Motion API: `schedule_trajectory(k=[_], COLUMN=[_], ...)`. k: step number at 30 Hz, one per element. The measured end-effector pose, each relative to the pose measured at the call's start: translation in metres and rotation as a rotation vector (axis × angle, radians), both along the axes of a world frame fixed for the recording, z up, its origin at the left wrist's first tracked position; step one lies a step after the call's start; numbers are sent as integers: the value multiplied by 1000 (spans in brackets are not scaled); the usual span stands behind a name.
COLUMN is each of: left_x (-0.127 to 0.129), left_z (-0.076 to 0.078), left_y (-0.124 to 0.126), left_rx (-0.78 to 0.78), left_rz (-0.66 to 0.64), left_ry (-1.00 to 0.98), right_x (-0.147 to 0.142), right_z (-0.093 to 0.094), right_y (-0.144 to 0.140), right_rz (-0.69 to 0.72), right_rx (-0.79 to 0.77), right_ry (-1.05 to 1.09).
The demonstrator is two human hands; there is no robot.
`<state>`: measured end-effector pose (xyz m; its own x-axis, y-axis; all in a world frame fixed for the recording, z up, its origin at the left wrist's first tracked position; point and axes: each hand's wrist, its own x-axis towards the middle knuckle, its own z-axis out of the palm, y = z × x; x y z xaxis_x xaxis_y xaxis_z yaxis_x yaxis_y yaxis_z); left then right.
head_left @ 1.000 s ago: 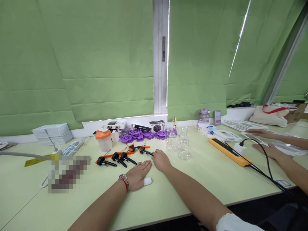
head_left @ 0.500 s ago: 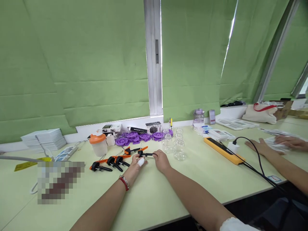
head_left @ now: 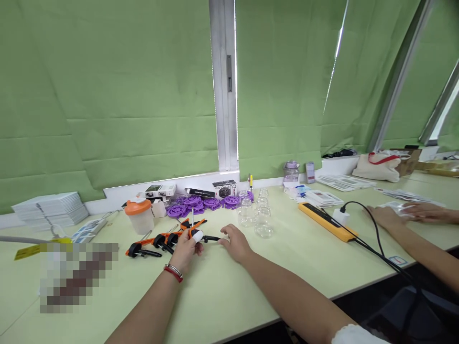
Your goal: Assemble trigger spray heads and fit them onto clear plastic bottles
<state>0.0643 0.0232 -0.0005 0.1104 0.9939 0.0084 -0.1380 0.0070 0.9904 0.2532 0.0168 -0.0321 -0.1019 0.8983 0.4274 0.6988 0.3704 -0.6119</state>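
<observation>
L hand (head_left: pixel 185 251), white wrap (head_left: pixel 197 235) on its thumb, is closed round one blk/orange tool (head_left: pixel 211 238), pinching its body approx. mid-table, w/ the blk shaft pointing R. R hand (head_left: pixel 236 243) is part-spread, fingers curved & thumb apart, right at the shaft's far end; can't tell if the thumb tip touches. Progress, as far as visible: 1 tool in hand; at least 4 other blk/orange tools (head_left: pixel 162 242) lie on the table (head_left: pixel 218 301), 3 in a row to the L & 1 just behind the L hand, none being handled. Whether the held one is done or not, can't tell, bc fingers cover most of its body. Glass jars (head_left: pixel 264 228) stand near the R hand, untouched, w/ no tool on any. Purple parts (head_left: pixel 195 203) sit in a heap behind, also untouched, so most of the stuff here looks un-worked at this pt.
</observation>
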Motion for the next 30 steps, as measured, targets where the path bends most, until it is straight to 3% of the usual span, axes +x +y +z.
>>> schedule_trajectory(k=[4,9,11,14,17,19,26,30], left_x=[-4,-9,-10,-10,-11,-12,-15,-16], left_z=[2,3,3,3,2,0,-1,2], left_y=[0,2,1,2,4,6,8,5], left_rx=[53,81,85,87,76,73,74,58], left_rz=[16,32,43,50,69,82,94,87], left_ry=[-1,-48,-57,-78,-109,-122,-160,-188], right_x=[22,76,92,103,105,106,110,100], right_z=[-5,-15,-14,-10,-8,-9,-11,-5], right_y=[-17,-29,-29,-25,-18,-14,-12,-20], right_rz=[-240,-466,-599,-744,-781,-777,-756,-735], right_rx=[191,351,321,113,-91,-141,-152,-38], right_ry=[-124,-176,-120,-20,8,-14,-56,-66])
